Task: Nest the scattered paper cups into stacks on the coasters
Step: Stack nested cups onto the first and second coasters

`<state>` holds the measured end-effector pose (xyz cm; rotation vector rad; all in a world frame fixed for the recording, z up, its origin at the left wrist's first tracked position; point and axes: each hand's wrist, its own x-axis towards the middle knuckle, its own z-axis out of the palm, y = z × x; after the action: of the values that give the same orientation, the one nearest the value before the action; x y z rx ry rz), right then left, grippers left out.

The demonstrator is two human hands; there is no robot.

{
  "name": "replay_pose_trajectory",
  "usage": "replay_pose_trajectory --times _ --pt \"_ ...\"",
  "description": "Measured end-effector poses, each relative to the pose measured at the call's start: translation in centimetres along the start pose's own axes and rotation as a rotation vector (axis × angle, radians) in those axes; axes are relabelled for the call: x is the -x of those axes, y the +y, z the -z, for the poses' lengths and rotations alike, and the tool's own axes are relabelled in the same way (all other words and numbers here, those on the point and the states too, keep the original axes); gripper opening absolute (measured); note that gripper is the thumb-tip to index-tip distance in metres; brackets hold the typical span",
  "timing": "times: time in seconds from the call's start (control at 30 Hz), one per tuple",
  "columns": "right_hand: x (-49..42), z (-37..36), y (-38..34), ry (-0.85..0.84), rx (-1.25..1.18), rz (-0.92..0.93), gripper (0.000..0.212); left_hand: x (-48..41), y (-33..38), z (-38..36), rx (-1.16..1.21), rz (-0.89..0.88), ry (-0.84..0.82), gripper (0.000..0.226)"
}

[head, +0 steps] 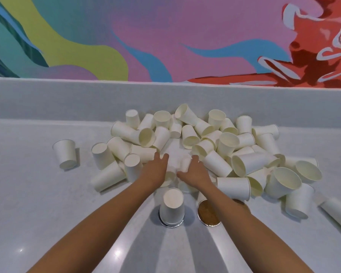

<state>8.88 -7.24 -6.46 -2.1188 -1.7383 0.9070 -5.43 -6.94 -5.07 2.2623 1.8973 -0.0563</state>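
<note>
Both forearms outstretched, left hand (156,167), right hand (194,170) on cups (224,142)

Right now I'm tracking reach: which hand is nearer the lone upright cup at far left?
Left. The left hand lies right of the lone cup; the right hand is farther right.

A heap of paper cups (205,142) lies beyond and beside both hands (156,168). Nearer than the hands, an upturned cup (172,207) sits on the left coaster (170,224); the bare coaster (208,213) lies to its right.
</note>
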Motion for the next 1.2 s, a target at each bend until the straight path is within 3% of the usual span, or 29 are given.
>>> replay_pose_trajectory --times 0.13,0.27,0.37,0.47,0.67,0.8,0.9,1.0,1.1,1.2 --pt "-1.2 2.2 -0.9 0.133 -0.244 0.045 0.088 -0.8 -0.2 0.4 0.057 -0.002 0.06 0.041" --pt "-2.3 5.0 -1.3 0.33 -0.49 0.135 0.089 -1.1 -0.4 2.2 0.318 -0.044 0.264 0.048" --pt "-3.3 7.0 -1.4 0.439 -0.8 0.028 0.09 -0.7 0.0 3.6 0.465 -0.156 0.362 0.048" --pt "-3.9 8.4 -1.9 0.316 -1.143 -0.154 0.089 -0.6 0.4 4.4 0.527 -0.25 0.406 0.047" --pt "-2.9 8.2 -3.8 0.094 -1.426 -0.174 0.065 -0.6 2.3 5.3 0.486 -0.299 0.407 0.049" --pt "-2.3 7.1 -4.0 0.04 -1.393 -0.185 0.066 -1.3 2.9 5.2 0.73 -0.086 0.359 0.048" --pt "-2.2 6.5 -3.9 0.093 -1.296 -0.142 0.076 -0.5 4.2 6.6 1.384 0.134 0.097 0.028" --pt "-2.1 6.3 -4.0 0.169 -1.206 -0.096 0.085 -0.5 4.7 7.2 1.977 0.415 -0.091 0.028" --pt "-1.6 6.4 -4.5 0.236 -1.061 -0.011 0.084 -0.9 4.8 7.0 2.185 0.453 -0.181 0.033" --pt "-1.1 6.7 -4.6 0.29 -0.781 0.122 0.07 -2.1 5.6 6.8 2.303 0.395 -0.289 0.051"
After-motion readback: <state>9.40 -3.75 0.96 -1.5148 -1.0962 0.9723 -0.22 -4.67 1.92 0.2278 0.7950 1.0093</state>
